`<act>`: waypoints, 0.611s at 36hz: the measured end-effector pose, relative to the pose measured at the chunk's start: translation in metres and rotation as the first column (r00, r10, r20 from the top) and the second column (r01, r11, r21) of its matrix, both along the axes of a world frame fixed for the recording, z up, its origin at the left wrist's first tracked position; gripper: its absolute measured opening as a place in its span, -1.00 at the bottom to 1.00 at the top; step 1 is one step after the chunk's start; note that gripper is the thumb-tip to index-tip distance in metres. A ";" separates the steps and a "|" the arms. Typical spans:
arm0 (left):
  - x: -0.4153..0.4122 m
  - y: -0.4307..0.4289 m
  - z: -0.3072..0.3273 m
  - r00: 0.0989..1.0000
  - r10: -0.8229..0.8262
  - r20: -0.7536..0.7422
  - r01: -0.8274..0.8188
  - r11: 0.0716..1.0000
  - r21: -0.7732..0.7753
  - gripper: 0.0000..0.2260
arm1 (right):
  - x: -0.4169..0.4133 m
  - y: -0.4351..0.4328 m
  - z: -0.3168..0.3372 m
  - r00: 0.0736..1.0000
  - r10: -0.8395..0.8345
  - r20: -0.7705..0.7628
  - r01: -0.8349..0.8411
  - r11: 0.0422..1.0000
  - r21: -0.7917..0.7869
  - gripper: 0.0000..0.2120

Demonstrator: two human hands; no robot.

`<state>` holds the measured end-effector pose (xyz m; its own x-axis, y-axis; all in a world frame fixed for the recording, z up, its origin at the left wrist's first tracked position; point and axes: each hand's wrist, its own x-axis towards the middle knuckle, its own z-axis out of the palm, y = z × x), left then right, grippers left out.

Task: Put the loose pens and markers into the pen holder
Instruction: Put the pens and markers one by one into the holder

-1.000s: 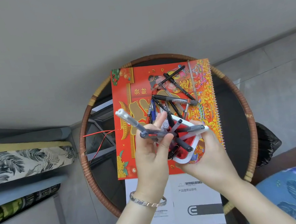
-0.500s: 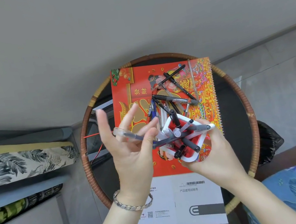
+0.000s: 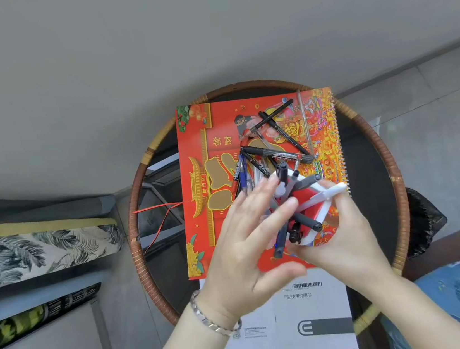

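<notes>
Since half a second ago the left hand (image 3: 249,239) has let go of the clear pen it was carrying and now hovers flat, fingers straight and spread, holding nothing, just in front of the pen holder (image 3: 305,197). It is blurred, so I can't say for sure whether its fingertips brush the pens in the holder (image 3: 306,220) or only hang above them.

The right hand (image 3: 348,235) has its fingers curled round the holder from below and to the right, keeping it lifted off the red calendar (image 3: 203,136), mouth tipped towards the person. Several pens already stick out of it at all angles.

Plenty are left: the loose pens (image 3: 275,150) lie crossed in a heap on the calendar, just beyond the holder, on the round table (image 3: 376,137) (a white booklet (image 3: 314,309) sits at the near edge).

To my eye the job is roughly half done. The free hand should reach for the top pen of the heap, not one pinned underneath. I'd turn the holder more upright first, since the splayed pens could slide out.
</notes>
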<state>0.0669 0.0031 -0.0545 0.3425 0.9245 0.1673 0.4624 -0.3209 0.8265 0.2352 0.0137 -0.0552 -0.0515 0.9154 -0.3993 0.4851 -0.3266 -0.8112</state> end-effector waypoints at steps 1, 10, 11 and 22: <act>-0.001 0.003 -0.002 0.997 -0.014 -0.076 0.018 0.999 0.044 -0.51 | 0.000 0.000 0.000 1.000 -0.001 -0.008 0.001 1.000 -0.005 -0.27; 0.003 0.031 -0.001 0.938 0.252 -0.238 -0.263 0.965 -0.012 -0.60 | -0.010 -0.004 0.002 0.993 0.088 0.074 -0.091 0.995 0.041 -0.27; 0.005 0.034 0.001 0.933 0.245 -0.264 -0.262 0.965 -0.032 -0.60 | -0.010 -0.004 -0.001 0.994 0.084 0.074 -0.087 0.996 0.036 -0.24; 0.006 0.046 -0.012 0.924 0.377 0.061 -0.290 0.796 -0.532 -0.67 | 0.017 0.005 -0.021 0.994 -0.084 0.076 0.085 0.996 -0.013 -0.21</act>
